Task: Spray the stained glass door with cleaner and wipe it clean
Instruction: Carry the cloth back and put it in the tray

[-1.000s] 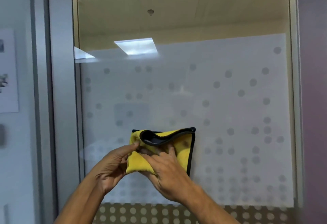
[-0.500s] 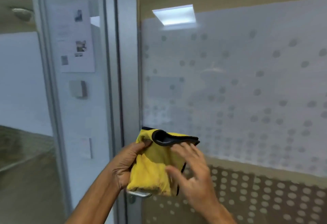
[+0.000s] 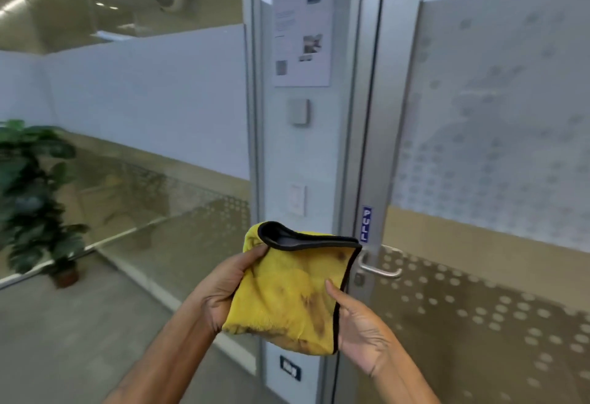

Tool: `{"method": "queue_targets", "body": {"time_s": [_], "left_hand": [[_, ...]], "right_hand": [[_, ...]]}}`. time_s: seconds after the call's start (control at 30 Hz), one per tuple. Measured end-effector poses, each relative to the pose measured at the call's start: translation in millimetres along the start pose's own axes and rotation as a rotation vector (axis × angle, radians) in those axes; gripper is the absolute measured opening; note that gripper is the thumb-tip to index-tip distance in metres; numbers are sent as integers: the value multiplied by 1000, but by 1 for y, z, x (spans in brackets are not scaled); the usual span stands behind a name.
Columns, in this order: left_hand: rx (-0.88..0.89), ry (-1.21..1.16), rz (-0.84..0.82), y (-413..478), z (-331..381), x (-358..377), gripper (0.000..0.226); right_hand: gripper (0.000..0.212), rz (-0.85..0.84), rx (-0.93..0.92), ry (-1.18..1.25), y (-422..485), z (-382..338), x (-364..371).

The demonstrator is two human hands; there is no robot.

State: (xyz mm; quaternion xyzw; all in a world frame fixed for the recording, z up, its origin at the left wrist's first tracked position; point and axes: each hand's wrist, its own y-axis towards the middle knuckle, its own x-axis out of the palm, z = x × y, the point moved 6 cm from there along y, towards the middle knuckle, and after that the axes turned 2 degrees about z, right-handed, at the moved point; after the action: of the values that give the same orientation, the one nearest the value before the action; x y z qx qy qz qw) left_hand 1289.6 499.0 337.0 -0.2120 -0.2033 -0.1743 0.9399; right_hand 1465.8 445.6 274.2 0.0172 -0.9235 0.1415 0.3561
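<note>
A folded yellow cloth [image 3: 297, 295] with black trim and brown stains is held up in front of me. My left hand [image 3: 223, 288] grips its left edge, thumb on top. My right hand [image 3: 357, 330] cups its lower right side, fingers behind the cloth and thumb on the front. The glass door [image 3: 498, 122], frosted with a dot pattern, stands to the right, away from the cloth. Its metal lever handle [image 3: 380, 269] shows just right of the cloth, under a blue PULL sticker [image 3: 366, 224]. No spray bottle is in view.
A grey door frame [image 3: 367, 116] and a wall panel with a posted sheet [image 3: 301, 25] and a card reader [image 3: 299, 112] stand behind the cloth. A glass partition [image 3: 143, 110] runs left. A potted plant [image 3: 35, 199] stands on the grey floor at far left.
My view has swung left, off the door glass onto the frame and corridor. The cloth has come off the glass and my right hand shifted from its front to its lower right edge.
</note>
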Motion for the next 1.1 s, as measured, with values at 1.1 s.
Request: {"method": "queue_targets", "body": {"time_s": [1.1], "left_hand": [[193,465,1018,-498,-82,-375,95]], "right_hand": [[57,-626,-235,-859,-86,352,332]]}}
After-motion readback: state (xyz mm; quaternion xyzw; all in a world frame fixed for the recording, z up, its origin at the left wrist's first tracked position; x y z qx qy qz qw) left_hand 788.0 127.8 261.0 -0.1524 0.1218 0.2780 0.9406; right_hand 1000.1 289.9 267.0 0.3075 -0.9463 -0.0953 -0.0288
